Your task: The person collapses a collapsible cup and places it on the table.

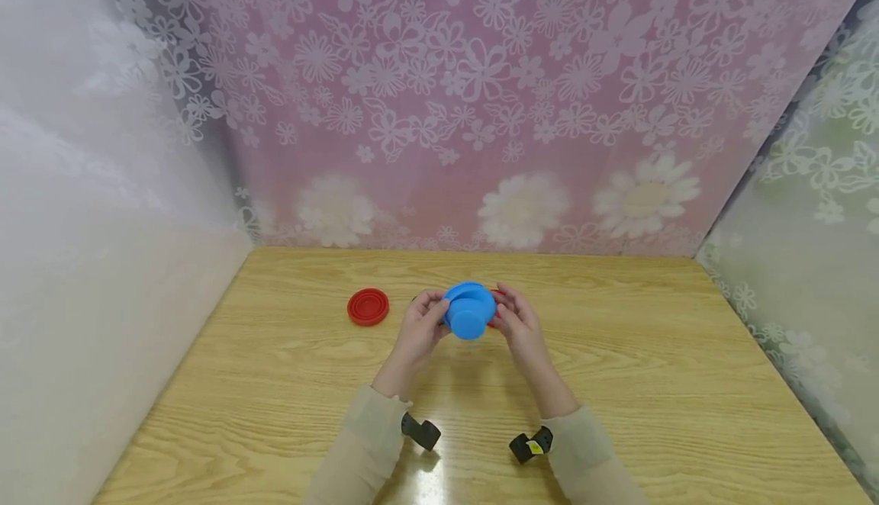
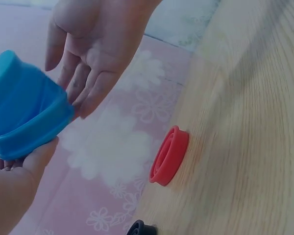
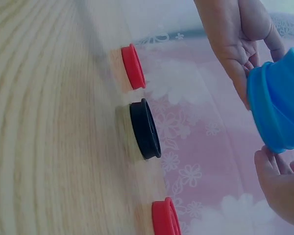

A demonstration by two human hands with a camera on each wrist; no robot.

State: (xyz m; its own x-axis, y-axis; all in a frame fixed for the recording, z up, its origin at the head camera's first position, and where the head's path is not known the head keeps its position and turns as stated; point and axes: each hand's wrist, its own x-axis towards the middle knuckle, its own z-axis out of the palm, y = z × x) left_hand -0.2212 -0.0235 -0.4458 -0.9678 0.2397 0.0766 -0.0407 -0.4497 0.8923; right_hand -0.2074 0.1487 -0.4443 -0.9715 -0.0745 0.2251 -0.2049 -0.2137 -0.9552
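Observation:
A blue collapsible cup [image 1: 470, 310], partly folded and lopsided, is held up over the table with its narrow base tilted up toward the head camera. My left hand [image 1: 416, 333] grips it by the left side, thumb at the edge and fingers behind. On the other side, my right hand [image 1: 527, 339] has its fingertips right at the rim. In the left wrist view, that right hand [image 2: 100, 49] shows its palm, with straight fingers by the cup [image 2: 32, 107] and the thumb apart.
Flattened on the wooden table [image 1: 275, 383] lie a red collapsed cup [image 1: 367, 307] at left, a black one [image 3: 144, 129] in the middle and another red one [image 2: 169, 156] at right, partly behind my right hand. A flowered pink backdrop [image 1: 426, 146] rises behind; pale walls flank the table.

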